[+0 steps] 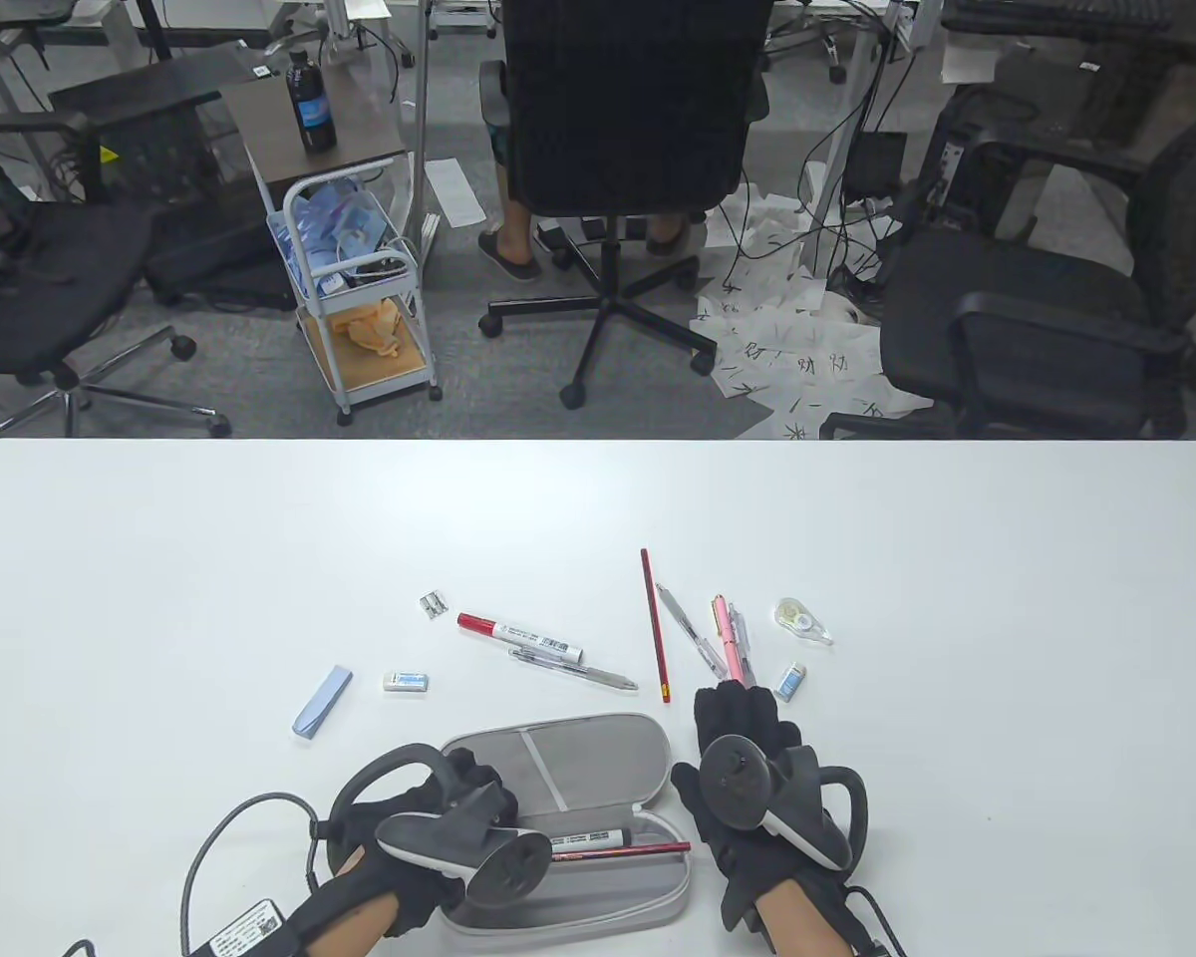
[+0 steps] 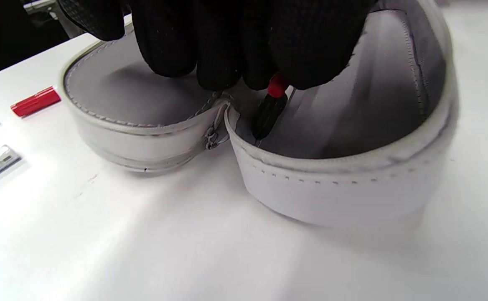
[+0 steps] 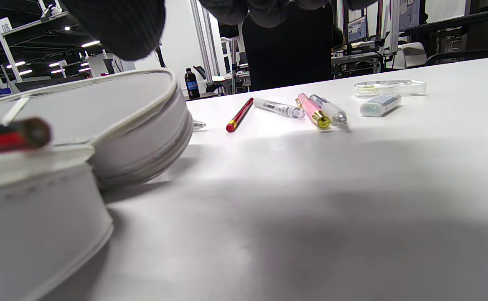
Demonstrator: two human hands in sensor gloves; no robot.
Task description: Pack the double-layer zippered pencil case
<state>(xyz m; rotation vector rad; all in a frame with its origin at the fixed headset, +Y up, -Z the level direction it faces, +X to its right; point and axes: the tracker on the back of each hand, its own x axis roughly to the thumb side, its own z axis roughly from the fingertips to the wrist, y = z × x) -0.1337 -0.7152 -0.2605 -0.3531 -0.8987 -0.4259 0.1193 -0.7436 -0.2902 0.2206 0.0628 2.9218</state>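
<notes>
The grey zippered pencil case (image 1: 598,919) lies open at the table's near edge, its lid (image 1: 598,743) folded back. A black-capped marker (image 1: 590,839) and a red-and-black pencil (image 1: 658,848) lie in its tray. My left hand (image 1: 470,788) hovers over the tray's left end. In the left wrist view its curled fingertips (image 2: 244,71) pinch the pencil's end (image 2: 271,108) inside the case (image 2: 331,188). My right hand (image 1: 743,713) lies flat on the table right of the lid, holding nothing, fingers pointing at the pink pen (image 1: 730,638).
Loose items lie beyond the case: a red pencil (image 1: 655,626), a red-capped marker (image 1: 518,636), a clear pen (image 1: 573,668), a grey pen (image 1: 686,623), correction tape (image 1: 802,620), two erasers (image 1: 790,681) (image 1: 406,682), a sharpener (image 1: 431,604) and a blue pad (image 1: 322,701).
</notes>
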